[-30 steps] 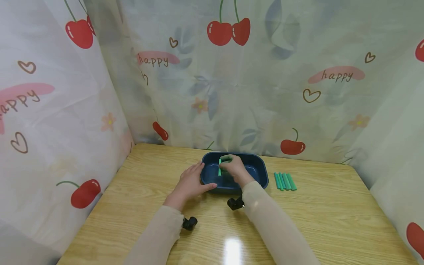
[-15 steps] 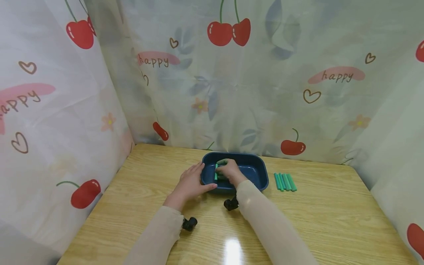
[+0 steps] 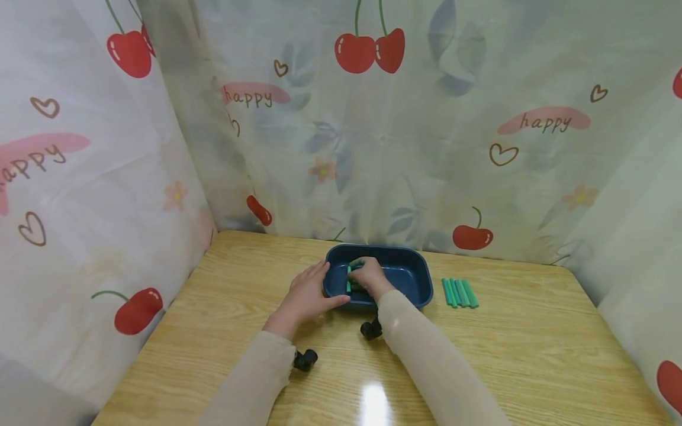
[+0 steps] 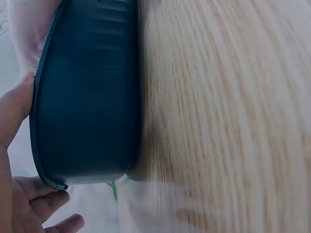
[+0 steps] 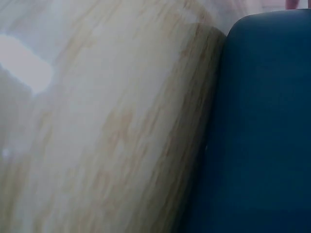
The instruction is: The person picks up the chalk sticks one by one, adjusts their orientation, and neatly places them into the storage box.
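Note:
A dark blue rectangular basin (image 3: 407, 279) stands on the table in the head view. My left hand (image 3: 306, 294) rests at its left end, thumb along the near rim and fingers spread at the left rim. In the left wrist view the thumb and fingertips touch the rim while the palm stays outside. My right hand (image 3: 369, 275) reaches down inside the basin's left part and pinches a slim green stick (image 3: 348, 288). Its fingers partly cover the stick and what lies beneath. The right wrist view shows mostly the basin's outer wall (image 5: 267, 121).
Several green and teal sticks (image 3: 460, 293) lie side by side on the wooden table (image 3: 522, 343), just right of the basin. A cherry-patterned cloth (image 3: 373, 148) hangs behind the table and along its sides. Small black cameras sit at both wrists.
My right hand has moved a little left and down inside the basin with the green stick. The left hand has kept its place, and the row of sticks is unchanged.

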